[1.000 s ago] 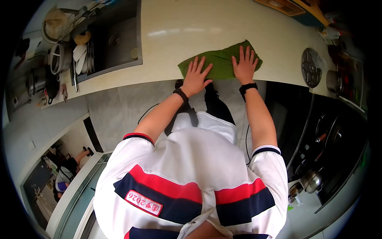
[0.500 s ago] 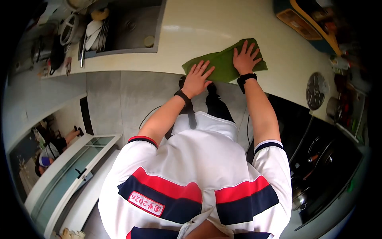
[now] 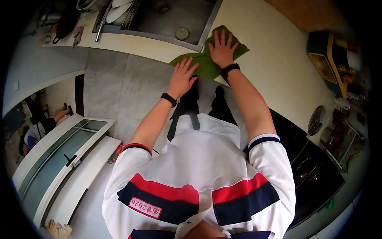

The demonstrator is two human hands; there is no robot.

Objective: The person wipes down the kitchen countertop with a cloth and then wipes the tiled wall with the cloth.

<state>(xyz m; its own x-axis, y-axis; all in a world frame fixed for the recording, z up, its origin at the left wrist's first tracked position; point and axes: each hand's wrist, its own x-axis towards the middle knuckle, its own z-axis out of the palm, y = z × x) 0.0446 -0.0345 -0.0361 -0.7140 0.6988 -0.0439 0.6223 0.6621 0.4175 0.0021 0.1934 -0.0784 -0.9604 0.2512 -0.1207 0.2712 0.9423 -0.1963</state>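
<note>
A green cloth (image 3: 205, 65) lies on the pale countertop (image 3: 262, 51), its near part at the front edge and its upper part beside the sink's right corner. My left hand (image 3: 182, 78) has its fingers spread, with the fingertips on the cloth's left part near the counter edge. My right hand (image 3: 223, 49) lies flat on the cloth's upper right part, fingers apart, close to the sink. The cloth is creased between the two hands. Each wrist has a black band.
The sink (image 3: 159, 24) holds a round drain piece, with dishes (image 3: 119, 12) at its left. A green and yellow box (image 3: 328, 63) and a round metal disc (image 3: 317, 120) are at the right. A black stove (image 3: 314, 175) stands lower right. Another person (image 3: 34, 135) shows far left.
Both hands and the cloth have shifted left along the counter, nearer the sink. The cloth has bunched and bent between the hands. The camera view has turned.
</note>
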